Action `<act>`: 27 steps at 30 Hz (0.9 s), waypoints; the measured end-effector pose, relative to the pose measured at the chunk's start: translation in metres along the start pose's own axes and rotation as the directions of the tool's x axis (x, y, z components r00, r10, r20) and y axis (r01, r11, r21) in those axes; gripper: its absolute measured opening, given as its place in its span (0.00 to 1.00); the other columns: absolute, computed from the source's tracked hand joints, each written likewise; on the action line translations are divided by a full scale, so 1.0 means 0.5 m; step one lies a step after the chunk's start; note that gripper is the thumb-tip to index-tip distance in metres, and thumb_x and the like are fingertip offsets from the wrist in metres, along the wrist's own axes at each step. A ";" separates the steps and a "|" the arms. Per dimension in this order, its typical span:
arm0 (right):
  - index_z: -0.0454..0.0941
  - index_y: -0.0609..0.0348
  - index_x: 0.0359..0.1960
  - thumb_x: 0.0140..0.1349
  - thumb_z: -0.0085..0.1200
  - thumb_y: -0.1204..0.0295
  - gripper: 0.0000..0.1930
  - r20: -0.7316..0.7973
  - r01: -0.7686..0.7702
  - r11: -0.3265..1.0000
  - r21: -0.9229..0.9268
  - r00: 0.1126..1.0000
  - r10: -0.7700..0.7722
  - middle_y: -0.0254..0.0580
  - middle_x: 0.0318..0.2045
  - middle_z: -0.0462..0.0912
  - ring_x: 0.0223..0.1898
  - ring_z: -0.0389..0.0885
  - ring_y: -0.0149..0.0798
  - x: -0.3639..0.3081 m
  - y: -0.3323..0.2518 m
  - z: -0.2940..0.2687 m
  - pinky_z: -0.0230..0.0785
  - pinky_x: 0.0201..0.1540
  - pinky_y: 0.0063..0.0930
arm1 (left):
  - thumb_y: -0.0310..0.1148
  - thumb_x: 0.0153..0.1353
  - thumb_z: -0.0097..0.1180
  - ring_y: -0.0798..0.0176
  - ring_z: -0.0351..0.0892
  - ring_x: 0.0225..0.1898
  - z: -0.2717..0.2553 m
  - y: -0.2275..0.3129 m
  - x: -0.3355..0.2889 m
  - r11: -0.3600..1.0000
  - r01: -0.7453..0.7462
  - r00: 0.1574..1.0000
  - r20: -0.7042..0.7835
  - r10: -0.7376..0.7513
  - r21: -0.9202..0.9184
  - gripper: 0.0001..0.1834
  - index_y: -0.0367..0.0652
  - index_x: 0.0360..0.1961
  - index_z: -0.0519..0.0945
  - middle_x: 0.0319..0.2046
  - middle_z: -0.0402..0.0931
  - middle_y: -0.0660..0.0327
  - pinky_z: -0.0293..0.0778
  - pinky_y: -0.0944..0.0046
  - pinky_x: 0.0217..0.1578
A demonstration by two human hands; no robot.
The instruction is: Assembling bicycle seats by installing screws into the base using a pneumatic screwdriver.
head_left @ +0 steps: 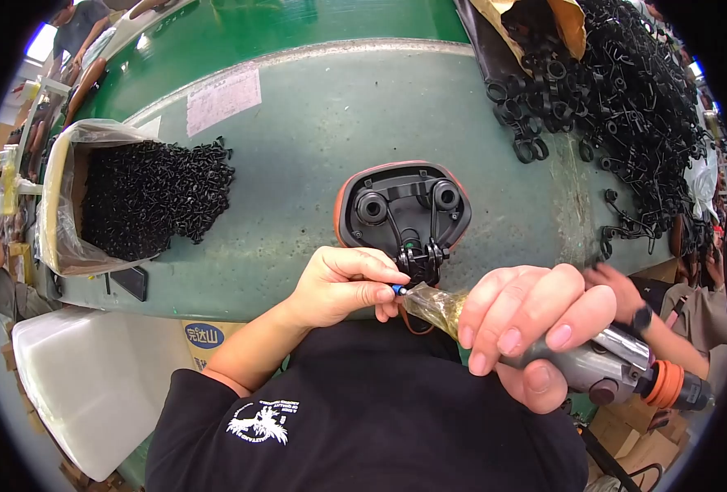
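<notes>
A bicycle saddle [403,215] with an orange edge lies upside down on the table in front of me. Its black underside shows two round dampers, rails and a black clamp [419,261] at the near end. My right hand [531,328] is wrapped round a silver power screwdriver [597,369] with an orange ring at its rear. The tool's narrow front, covered in clear wrap, points left toward my other hand. My left hand [347,283] is closed beside the clamp, thumb and forefinger pinching the blue driver tip [398,289]. Anything small inside those fingers is hidden.
At the left, a plastic-lined box [56,209] spills small black bolts [159,193] onto the table. A large heap of black parts [626,107] covers the far right. A co-worker's hand [617,291] reaches in below it. White foam sheeting [93,385] stands at the near left.
</notes>
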State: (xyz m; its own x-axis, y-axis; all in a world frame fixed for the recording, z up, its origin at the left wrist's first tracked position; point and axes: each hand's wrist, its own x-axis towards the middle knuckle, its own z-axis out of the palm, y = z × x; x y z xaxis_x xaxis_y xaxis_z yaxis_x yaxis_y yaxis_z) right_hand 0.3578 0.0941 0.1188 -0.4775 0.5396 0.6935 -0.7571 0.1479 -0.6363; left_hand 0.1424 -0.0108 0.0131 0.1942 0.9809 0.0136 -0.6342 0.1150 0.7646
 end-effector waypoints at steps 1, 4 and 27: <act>0.68 0.59 0.51 0.62 0.62 0.83 0.19 0.041 -0.037 0.999 -0.020 0.998 0.038 0.52 0.42 0.82 0.33 0.89 0.44 0.004 -0.004 -0.005 0.85 0.38 0.45 | 0.22 0.73 0.62 0.61 0.89 0.35 -0.001 0.002 0.004 1.000 0.005 1.000 0.000 -0.005 0.000 0.10 0.31 0.51 0.88 0.42 0.86 0.50 0.85 0.64 0.33; 0.69 0.60 0.50 0.61 0.64 0.83 0.19 -0.008 -0.005 1.000 0.030 1.000 0.005 0.53 0.42 0.82 0.32 0.88 0.44 -0.003 0.010 0.000 0.84 0.37 0.44 | 0.24 0.75 0.59 0.63 0.88 0.32 -0.009 0.009 0.013 0.995 0.061 0.995 0.086 -0.054 -0.075 0.11 0.30 0.52 0.86 0.42 0.86 0.50 0.84 0.67 0.30; 0.67 0.54 0.52 0.70 0.58 0.73 0.14 0.080 -0.092 0.906 -0.413 0.987 0.136 0.47 0.42 0.77 0.30 0.80 0.39 0.064 0.129 0.024 0.76 0.41 0.44 | 0.27 0.49 0.73 0.40 0.82 0.61 -0.130 -0.078 0.108 0.447 -0.311 0.702 -0.115 0.703 0.839 0.17 0.36 0.39 0.81 0.49 0.87 0.52 0.75 0.45 0.64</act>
State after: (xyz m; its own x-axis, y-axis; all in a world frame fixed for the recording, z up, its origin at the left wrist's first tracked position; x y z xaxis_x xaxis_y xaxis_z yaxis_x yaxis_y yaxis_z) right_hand 0.2882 0.1111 0.1039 -0.6103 0.4869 0.6249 -0.4577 0.4272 -0.7798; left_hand 0.1290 0.0480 -0.0581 -0.3959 0.7870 0.4731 0.2838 -0.3851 0.8782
